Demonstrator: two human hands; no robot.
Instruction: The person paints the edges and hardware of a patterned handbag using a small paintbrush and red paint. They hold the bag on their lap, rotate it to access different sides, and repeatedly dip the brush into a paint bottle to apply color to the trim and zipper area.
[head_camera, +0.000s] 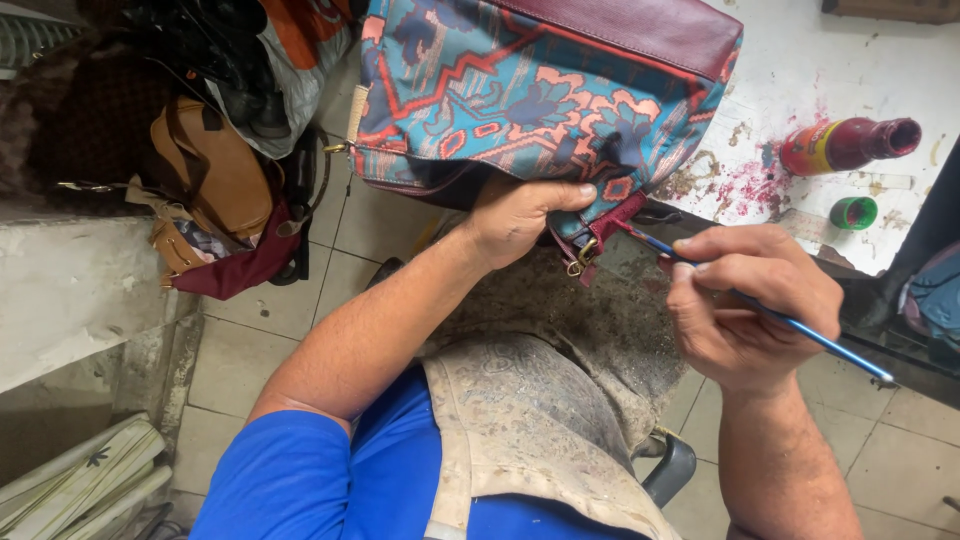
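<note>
Right hand (745, 310), fingers (735, 270) pinched closed around one thin blue paintbrush (790, 322); brush tip meets the maroon trim at the lower corner of the bag (530, 90), handle running back past the wrist. Left hand (515, 215), fingers curled closed on the bag's bottom edge, thumb pressed on the fabric just beside a brass buckle (584, 252). One bag in work: woven cloth in teal, red and pink geometric pattern, maroon leather flap and corner piece, held at the near edge of the white surface (800, 70) and over the lap. Lap covered by one stained grey apron (540, 400). On the surface, right of the bag: one red bottle (848, 144) lying on its side, uncapped, one green cap (853, 212) near it, pink-red stains between bottle and bag. Left, off the surface: a heap of other bags, a tan leather one (215, 175) on top; count unclear. Tiled floor (250, 350) below.
</note>
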